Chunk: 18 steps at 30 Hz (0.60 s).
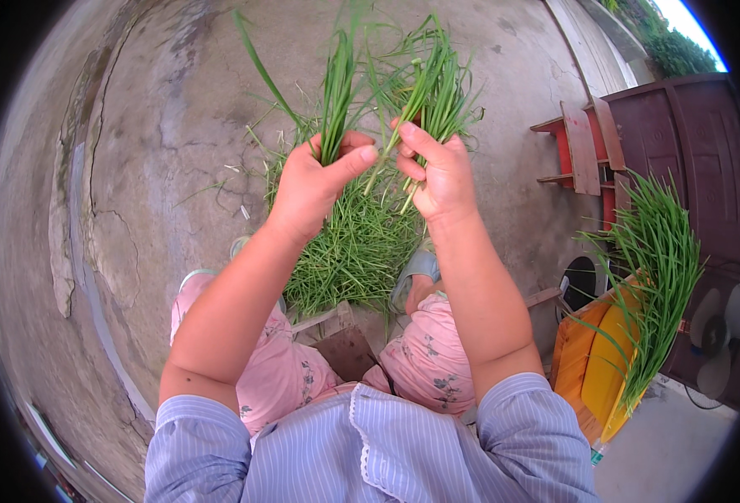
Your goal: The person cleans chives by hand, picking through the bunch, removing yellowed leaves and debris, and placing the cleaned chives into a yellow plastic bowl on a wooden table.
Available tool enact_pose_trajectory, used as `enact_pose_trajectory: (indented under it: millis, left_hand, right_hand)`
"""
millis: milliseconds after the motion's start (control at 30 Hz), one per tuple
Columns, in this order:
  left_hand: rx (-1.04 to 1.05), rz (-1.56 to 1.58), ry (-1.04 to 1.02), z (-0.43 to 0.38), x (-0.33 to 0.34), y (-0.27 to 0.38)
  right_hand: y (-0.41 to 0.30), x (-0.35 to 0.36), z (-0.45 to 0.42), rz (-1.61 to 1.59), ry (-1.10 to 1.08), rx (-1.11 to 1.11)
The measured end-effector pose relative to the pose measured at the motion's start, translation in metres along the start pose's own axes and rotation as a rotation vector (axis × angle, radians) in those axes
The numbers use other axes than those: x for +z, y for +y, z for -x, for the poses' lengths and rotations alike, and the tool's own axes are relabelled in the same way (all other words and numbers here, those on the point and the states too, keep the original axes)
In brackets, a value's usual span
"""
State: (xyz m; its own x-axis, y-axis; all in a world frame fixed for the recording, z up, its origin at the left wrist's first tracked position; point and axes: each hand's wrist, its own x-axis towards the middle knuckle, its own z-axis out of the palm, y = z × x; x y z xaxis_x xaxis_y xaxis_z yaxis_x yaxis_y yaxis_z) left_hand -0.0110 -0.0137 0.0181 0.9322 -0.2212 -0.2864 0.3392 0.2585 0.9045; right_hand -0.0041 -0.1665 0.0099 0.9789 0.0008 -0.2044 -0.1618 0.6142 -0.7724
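Observation:
My left hand (319,176) grips a small bunch of long green leaf stalks (338,94), perhaps garlic chives, with the leaves pointing away from me. Just to its right, my right hand (439,163) is closed around a thicker bunch of the same greens (442,88). Pale cut ends of a few stalks poke out below its fingers. The hands are a short gap apart, raised above the ground. Under them, between my feet, lies a loose heap of green leaves (357,251).
Cracked concrete (156,138) surrounds me. To my right, more long greens (653,276) rest on an orange-yellow wooden surface (590,358). Beyond are red-and-brown wooden stools (580,148), a dark maroon door panel (684,138) and a fan (715,333). A slipper (417,273) shows beside the heap.

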Motion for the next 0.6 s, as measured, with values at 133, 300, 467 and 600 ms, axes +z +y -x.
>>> enact_pose_trajectory:
  millis: [133, 300, 467, 600]
  left_hand:
    - [-0.093, -0.002, 0.026, -0.004, -0.008, -0.002]
    - [-0.075, 0.068, 0.028, -0.004, -0.009, -0.006]
    - [-0.078, -0.158, -0.01, -0.004, -0.018, -0.006]
    - [-0.141, -0.525, 0.094, -0.004, -0.024, -0.007]
  right_hand:
    - [0.005, 0.006, 0.005, 0.022, -0.035, 0.022]
    - [0.012, 0.004, 0.005, 0.054, 0.008, -0.004]
    - [-0.006, -0.01, -0.006, -0.03, 0.124, -0.12]
    - [-0.019, -0.021, -0.01, -0.093, 0.103, -0.167]
